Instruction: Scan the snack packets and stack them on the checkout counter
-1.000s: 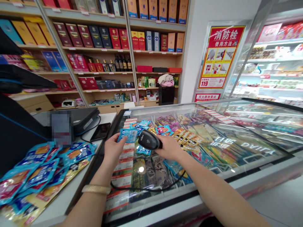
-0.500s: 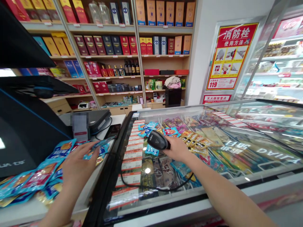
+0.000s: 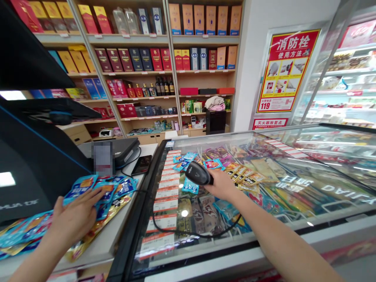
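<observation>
My right hand (image 3: 221, 184) is wrapped round the handle of a black barcode scanner (image 3: 197, 173), held over the glass top of a freezer. Its cable loops down across the glass. Beneath and beside the scanner lie blue snack packets (image 3: 190, 185) and a row of gold and black packets (image 3: 245, 175). At the left, my left hand (image 3: 75, 214) rests with fingers stretched out on a heap of blue snack packets (image 3: 85, 184) on the white counter. Its fingertips touch the upper packets, and the palm hides part of the heap.
A dark checkout terminal (image 3: 32, 164) stands at the left, with a phone (image 3: 141, 165) on the counter beyond the packets. The chest freezer (image 3: 223, 250) with its glass lid fills the middle and right. Shelves (image 3: 132, 73) of boxes and bottles line the back wall.
My left hand has moved down and left onto the heap. The blue packet that was between its fingers is no longer held up. My right hand keeps the scanner in nearly the same place.
</observation>
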A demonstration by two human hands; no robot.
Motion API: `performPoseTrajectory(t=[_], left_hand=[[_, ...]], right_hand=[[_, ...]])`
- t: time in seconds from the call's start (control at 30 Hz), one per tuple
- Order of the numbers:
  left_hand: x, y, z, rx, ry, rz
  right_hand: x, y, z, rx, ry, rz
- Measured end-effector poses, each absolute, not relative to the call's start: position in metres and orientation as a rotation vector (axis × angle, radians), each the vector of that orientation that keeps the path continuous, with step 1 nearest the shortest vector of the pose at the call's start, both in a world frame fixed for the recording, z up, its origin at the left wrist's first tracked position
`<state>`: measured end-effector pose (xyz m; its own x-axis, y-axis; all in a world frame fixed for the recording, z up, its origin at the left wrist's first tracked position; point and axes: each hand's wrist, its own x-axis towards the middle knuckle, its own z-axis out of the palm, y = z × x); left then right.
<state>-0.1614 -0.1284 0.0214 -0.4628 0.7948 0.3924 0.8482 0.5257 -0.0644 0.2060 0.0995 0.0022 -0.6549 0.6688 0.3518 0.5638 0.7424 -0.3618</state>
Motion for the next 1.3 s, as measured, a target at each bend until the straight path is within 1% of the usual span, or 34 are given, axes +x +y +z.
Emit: performPoseTrajectory(t=[0.1, 0.27, 0.37, 0.47, 0.53, 0.6, 0.67, 0.8, 0.87, 0.97, 1.17, 1.23, 1.3], left_hand=[[-0.154, -0.129, 0.024, -1.378, -2.452, -0.073], [-0.138, -0.118, 0.028, -1.309, -2.364, -0.139], [-0.123, -0.100, 0.028, -1.344, -2.201, -0.294], [-0.098, -0.073, 0.025, -1.515, -2.075, -0.531], [-0.074, -0.051, 0.021, -1.672, -2.068, -0.674], [-0.044, -0.029, 0.016, -1.777, -2.147, -0.711], [-0.015, -0.009, 0.012, -1.771, -2.297, -0.590], [0.028, 0.017, 0.003, -1.690, -2.493, -0.221], [0.037, 0.024, -0.002, -1.666, -2.510, -0.137], [0.041, 0.028, -0.007, -1.630, -2.535, -0.128], [0.025, 0.028, 0.001, -1.659, -2.700, -0.313], [0.013, 0.027, 0.004, -1.683, -2.748, -0.464], [0.000, 0.025, 0.004, -1.692, -2.725, -0.716]], right_hand=[[0.206, 0.100, 0.002, -0.947, -2.466, 0.290], [0.207, 0.102, 0.003, -0.971, -2.436, 0.299], [0.207, 0.103, 0.003, -0.997, -2.401, 0.308], [0.207, 0.104, 0.003, -1.018, -2.359, 0.310], [0.206, 0.104, 0.003, -1.013, -2.349, 0.312], [0.206, 0.104, 0.003, -1.009, -2.346, 0.312], [0.206, 0.105, 0.004, -1.009, -2.344, 0.314], [0.206, 0.105, 0.005, -1.018, -2.341, 0.323], [0.207, 0.105, 0.006, -1.022, -2.342, 0.331], [0.207, 0.106, 0.005, -1.007, -2.346, 0.340], [0.206, 0.105, 0.006, -1.008, -2.359, 0.325], [0.206, 0.104, 0.006, -1.013, -2.356, 0.322], [0.206, 0.103, 0.005, -1.009, -2.350, 0.319]])
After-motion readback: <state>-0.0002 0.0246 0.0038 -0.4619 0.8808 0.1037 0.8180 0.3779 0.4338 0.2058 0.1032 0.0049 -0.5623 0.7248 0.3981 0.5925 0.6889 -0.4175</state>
